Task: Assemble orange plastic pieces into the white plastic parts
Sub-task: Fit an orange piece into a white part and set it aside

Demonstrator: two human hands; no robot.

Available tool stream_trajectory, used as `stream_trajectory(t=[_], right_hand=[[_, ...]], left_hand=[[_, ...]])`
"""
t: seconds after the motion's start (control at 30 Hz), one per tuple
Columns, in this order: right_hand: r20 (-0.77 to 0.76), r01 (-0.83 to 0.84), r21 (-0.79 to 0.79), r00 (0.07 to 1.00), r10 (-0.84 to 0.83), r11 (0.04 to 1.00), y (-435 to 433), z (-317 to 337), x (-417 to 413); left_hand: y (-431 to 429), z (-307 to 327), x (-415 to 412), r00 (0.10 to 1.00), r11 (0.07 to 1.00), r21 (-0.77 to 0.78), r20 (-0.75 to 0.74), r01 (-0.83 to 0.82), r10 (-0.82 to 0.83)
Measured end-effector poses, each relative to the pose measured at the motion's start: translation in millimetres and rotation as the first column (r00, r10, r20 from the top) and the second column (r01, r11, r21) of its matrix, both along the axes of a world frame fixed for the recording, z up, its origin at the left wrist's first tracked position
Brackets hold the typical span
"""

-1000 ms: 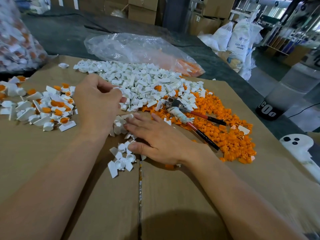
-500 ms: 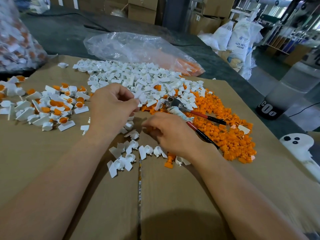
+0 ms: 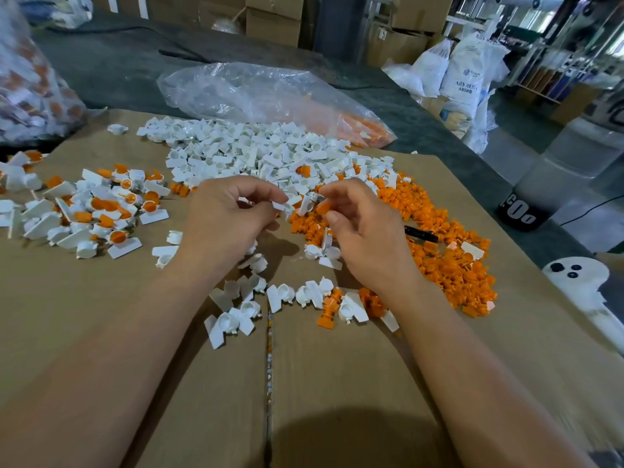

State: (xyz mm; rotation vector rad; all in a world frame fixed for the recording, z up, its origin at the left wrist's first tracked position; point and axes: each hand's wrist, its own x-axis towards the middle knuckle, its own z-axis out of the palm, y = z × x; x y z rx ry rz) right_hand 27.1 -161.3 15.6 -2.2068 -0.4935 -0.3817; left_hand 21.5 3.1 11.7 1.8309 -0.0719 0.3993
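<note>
Item, far left: clear bag of mixed white and orange pieces (image 3: pixel 30 89), on the edge of the cardboard sheet (image 3: pixel 337 383). Item: heap of finished pieces (image 3: pixel 101 211), white with orange inserts, spread on the cardboard left of both hands. Item: left hand (image 3: pixel 223 224), fingers curled, thumb and forefinger pinching a small white part (image 3: pixel 283 207) above the cardboard at centre. Item, beyond the hands: pile of white parts (image 3: pixel 270 153), with a crumpled clear plastic bag (image 3: pixel 263 96) lying behind it. Item, below the hands: loose white parts (image 3: pixel 236 309) scattered beside the cardboard seam. Item: right hand (image 3: pixel 364 231), fingers curled, thumb and forefinger gripping an orange piece (image 3: pixel 323 207) just beside the white part; I cannot tell whether the two touch. Item, right: pile of orange pieces (image 3: pixel 449 261), with a black tool handle (image 3: pixel 420 235) lying on it. Item, far right background: white sacks (image 3: pixel 466 72).
</note>
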Motion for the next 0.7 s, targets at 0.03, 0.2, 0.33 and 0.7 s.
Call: stream_trajectory(t=[0.03,0.2,0.33,0.7], right_hand=[[0.001,0.006,0.004,1.000,-0.006,1.000,-0.9,0.0,-0.7],[0.028,0.038,-0.015,0.999,-0.037,0.999,-1.5,0.1,-0.2],[0.054,0.035,-0.015,0.998,-0.034,0.999,-0.6,-0.3,-0.3],[0.157,-0.030,0.165,0.988,0.004,0.986,5.9,-3.4,-5.4]], left_hand=[[-1.3,0.8,-0.7,1.000,1.000,-0.021,-0.013,0.013,-0.013],[-7.9,2.4,-2.6,0.996,0.993,-0.114,-0.078,0.034,-0.043],[-7.8,1.8,-2.2,0.994,0.993,-0.087,-0.070,0.076,-0.082],[-10.1,-2.2,-1.2,0.959,0.930,-0.334,-0.176,0.155,-0.223]])
